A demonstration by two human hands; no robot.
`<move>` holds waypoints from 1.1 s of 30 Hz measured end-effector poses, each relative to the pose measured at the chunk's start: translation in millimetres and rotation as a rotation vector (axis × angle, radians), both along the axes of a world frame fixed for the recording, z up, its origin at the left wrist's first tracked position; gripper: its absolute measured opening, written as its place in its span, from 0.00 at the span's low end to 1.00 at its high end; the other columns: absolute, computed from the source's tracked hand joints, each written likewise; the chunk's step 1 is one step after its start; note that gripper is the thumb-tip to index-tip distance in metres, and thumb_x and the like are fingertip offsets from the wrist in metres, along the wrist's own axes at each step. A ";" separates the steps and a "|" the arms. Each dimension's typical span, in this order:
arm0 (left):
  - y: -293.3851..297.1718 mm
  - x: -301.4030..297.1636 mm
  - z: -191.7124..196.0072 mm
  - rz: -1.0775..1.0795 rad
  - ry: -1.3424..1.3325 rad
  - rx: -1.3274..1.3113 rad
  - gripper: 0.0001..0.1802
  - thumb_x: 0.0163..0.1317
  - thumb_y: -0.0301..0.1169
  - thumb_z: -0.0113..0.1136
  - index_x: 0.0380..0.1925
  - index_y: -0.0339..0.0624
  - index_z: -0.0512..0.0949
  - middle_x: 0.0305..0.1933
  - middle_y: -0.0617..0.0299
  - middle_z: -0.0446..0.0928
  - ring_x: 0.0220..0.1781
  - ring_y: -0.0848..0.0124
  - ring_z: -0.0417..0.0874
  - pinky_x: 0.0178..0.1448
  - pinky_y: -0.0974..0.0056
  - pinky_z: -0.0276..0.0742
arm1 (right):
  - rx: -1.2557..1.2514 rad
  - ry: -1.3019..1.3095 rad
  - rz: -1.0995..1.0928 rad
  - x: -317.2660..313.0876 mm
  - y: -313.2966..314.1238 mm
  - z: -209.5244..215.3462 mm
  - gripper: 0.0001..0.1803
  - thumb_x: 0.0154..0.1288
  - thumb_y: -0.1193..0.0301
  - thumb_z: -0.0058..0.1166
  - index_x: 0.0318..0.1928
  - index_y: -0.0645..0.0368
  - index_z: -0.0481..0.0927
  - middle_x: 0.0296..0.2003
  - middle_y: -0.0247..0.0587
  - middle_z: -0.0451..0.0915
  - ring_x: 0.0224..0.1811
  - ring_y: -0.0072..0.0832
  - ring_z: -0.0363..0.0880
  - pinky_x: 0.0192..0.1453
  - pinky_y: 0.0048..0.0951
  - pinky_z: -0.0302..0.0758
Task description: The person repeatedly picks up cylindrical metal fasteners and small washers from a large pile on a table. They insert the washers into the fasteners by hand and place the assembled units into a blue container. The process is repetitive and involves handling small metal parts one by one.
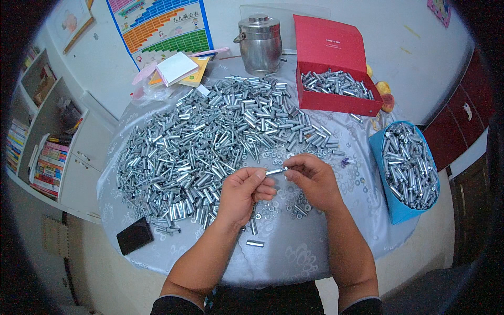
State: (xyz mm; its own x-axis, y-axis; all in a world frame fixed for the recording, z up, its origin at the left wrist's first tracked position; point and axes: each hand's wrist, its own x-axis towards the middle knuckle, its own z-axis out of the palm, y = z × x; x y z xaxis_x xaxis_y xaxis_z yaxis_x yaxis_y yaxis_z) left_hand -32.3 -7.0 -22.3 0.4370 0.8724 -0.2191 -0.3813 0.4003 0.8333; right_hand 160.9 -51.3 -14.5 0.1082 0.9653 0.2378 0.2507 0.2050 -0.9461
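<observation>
A short silvery metal sleeve (275, 171) lies level between my hands, over the near side of the table. My left hand (242, 193) pinches its left end between thumb and forefinger, the other fingers curled loosely. At its right end, my right hand (314, 182) is closed in a pinch; a small end piece there is mostly hidden by the fingertips. Beyond and to the left spreads a big heap of metal sleeves and bolts (205, 131). Below my hands a single sleeve (255, 243) rests on the cloth, and small washers (270, 209) lie scattered around.
At right stands a blue bin (389, 194) full of metal pieces. Behind it is an open red box (336, 105) holding more. A steel pot (261, 47), papers (177, 68) and a black phone-like slab (135, 236) are also on the cloth-covered table (299, 262).
</observation>
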 end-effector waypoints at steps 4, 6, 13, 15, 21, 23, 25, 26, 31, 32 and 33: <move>-0.5 0.1 0.3 0.006 0.013 0.027 0.11 0.69 0.30 0.57 0.42 0.32 0.77 0.35 0.52 0.83 0.30 0.69 0.86 0.33 0.68 0.85 | -0.065 0.032 -0.030 -3.7 1.3 -1.9 0.06 0.66 0.74 0.57 0.41 0.63 0.81 0.31 0.35 0.80 0.32 0.21 0.78 0.38 0.23 0.75; -1.0 0.7 -1.6 0.014 0.020 0.047 0.11 0.68 0.31 0.57 0.43 0.32 0.78 0.34 0.53 0.83 0.29 0.69 0.86 0.32 0.68 0.84 | -0.170 0.003 -0.069 -7.4 -0.9 0.7 0.10 0.68 0.67 0.57 0.37 0.62 0.81 0.28 0.37 0.80 0.27 0.24 0.77 0.34 0.27 0.74; -0.8 0.3 2.0 -0.023 0.053 0.050 0.10 0.68 0.29 0.57 0.42 0.32 0.78 0.34 0.50 0.83 0.30 0.67 0.86 0.34 0.66 0.85 | -0.227 -0.019 -0.114 -9.6 1.3 -8.2 0.18 0.72 0.60 0.50 0.32 0.63 0.80 0.22 0.38 0.77 0.24 0.24 0.75 0.30 0.30 0.71; -2.0 1.0 3.8 -0.024 0.050 0.054 0.10 0.68 0.29 0.57 0.42 0.32 0.78 0.35 0.50 0.83 0.29 0.67 0.86 0.34 0.67 0.85 | -0.306 -0.008 -0.103 -7.1 2.2 -13.0 0.18 0.73 0.60 0.50 0.34 0.63 0.79 0.22 0.38 0.77 0.25 0.23 0.75 0.30 0.30 0.71; 0.2 0.1 -2.3 0.013 -0.015 0.016 0.10 0.69 0.29 0.57 0.42 0.32 0.77 0.35 0.50 0.83 0.31 0.68 0.86 0.35 0.68 0.85 | -0.027 0.103 -0.067 -16.6 -0.3 -3.8 0.08 0.67 0.70 0.57 0.41 0.62 0.79 0.27 0.33 0.78 0.29 0.19 0.75 0.33 0.24 0.72; 1.1 -0.5 -2.8 0.010 -0.015 0.013 0.10 0.69 0.29 0.57 0.42 0.31 0.77 0.35 0.50 0.83 0.31 0.68 0.86 0.35 0.68 0.85 | -0.107 0.140 -0.041 -15.3 -0.8 -2.8 0.08 0.65 0.73 0.59 0.42 0.62 0.79 0.28 0.33 0.79 0.29 0.19 0.76 0.33 0.22 0.73; 1.3 -1.3 -3.2 0.007 -0.021 0.008 0.10 0.69 0.29 0.57 0.42 0.31 0.77 0.35 0.50 0.83 0.32 0.68 0.86 0.35 0.68 0.85 | -0.150 0.176 -0.018 -14.0 -2.0 -0.8 0.08 0.64 0.74 0.60 0.42 0.62 0.80 0.28 0.33 0.79 0.28 0.18 0.76 0.33 0.22 0.73; 1.6 -1.9 -3.3 0.005 -0.028 0.006 0.10 0.69 0.29 0.57 0.42 0.31 0.77 0.35 0.50 0.83 0.32 0.68 0.86 0.35 0.68 0.85 | -0.153 0.191 -0.009 -13.5 -2.1 1.3 0.07 0.65 0.73 0.59 0.42 0.62 0.80 0.28 0.34 0.80 0.28 0.18 0.76 0.32 0.22 0.73; 0.6 0.3 1.2 -0.026 0.011 0.035 0.10 0.68 0.28 0.57 0.43 0.31 0.78 0.35 0.51 0.83 0.31 0.68 0.86 0.35 0.67 0.85 | -0.256 0.137 -0.046 -6.2 -0.9 -5.2 0.07 0.66 0.71 0.59 0.39 0.62 0.81 0.25 0.34 0.80 0.25 0.19 0.76 0.31 0.24 0.73; -0.5 0.9 1.7 -0.027 0.019 0.045 0.10 0.67 0.28 0.57 0.44 0.32 0.78 0.34 0.52 0.83 0.31 0.68 0.86 0.34 0.67 0.85 | -0.287 0.082 -0.078 -6.8 -0.1 -4.9 0.08 0.67 0.70 0.58 0.38 0.62 0.81 0.23 0.34 0.79 0.25 0.19 0.76 0.30 0.24 0.73; -1.3 1.4 1.7 -0.029 0.027 0.055 0.10 0.67 0.28 0.58 0.44 0.32 0.78 0.34 0.53 0.83 0.30 0.68 0.86 0.33 0.66 0.85 | -0.317 0.027 -0.111 -7.2 0.5 -4.7 0.09 0.68 0.68 0.57 0.36 0.62 0.81 0.22 0.34 0.79 0.25 0.20 0.76 0.30 0.25 0.73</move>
